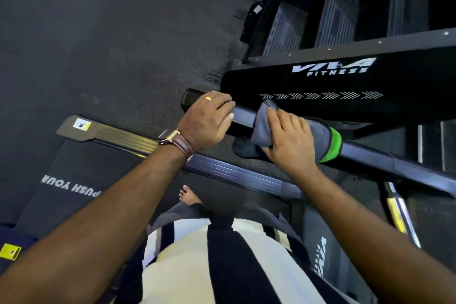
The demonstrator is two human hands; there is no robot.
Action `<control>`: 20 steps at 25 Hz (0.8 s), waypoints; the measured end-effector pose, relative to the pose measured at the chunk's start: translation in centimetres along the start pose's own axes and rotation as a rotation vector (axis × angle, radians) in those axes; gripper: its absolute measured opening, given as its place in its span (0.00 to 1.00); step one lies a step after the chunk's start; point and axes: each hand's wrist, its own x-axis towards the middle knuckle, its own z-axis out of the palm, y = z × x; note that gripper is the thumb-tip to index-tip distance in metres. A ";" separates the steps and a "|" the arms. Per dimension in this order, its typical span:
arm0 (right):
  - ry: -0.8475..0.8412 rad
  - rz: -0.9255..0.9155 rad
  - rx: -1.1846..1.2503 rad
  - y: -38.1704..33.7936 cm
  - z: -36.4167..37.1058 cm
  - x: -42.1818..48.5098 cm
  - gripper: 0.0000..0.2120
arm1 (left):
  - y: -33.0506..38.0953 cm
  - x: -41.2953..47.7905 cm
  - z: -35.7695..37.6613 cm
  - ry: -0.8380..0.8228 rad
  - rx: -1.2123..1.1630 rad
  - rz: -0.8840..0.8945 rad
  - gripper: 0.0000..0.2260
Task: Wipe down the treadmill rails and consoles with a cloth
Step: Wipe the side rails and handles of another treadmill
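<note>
A black rail (394, 163) runs slantwise across the view from a blunt end cap at the upper left down to the lower right, and both hands are on it. The left hand (207, 121) sits just beside the end cap, its fingers curled over the top of the rail and closed round it. It holds bare metal and no cloth. A ring (208, 98) shows on one finger and a watch (172, 139) on a brown strap sits at the wrist. Just along the rail from it, with a short bare stretch between, a grey cloth (320, 134) with a bright green edge is draped over the rail, hanging off the near side. The right hand (288, 140) lies on top of the cloth, fingers close together and bent down over it, clamping the fabric to the rail. The thumb is hard to make out. Beyond the rail stands a black panel (407, 76) lettered VIVA FITNESS, and further beyond it are ribbed steps (286, 29). On the near side of the rail, below it, lie a treadmill belt (81, 168) printed PUSH YOUR, a bare foot (187, 196) and the person's striped shirt (187, 259). Dark speckled floor (98, 32) lies past the rail's end cap.
</note>
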 end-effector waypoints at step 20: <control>-0.373 0.588 1.738 -11.8 -9.2 1.5 0.05 | 8.2 -13.2 -11.4 0.318 0.202 -0.541 0.08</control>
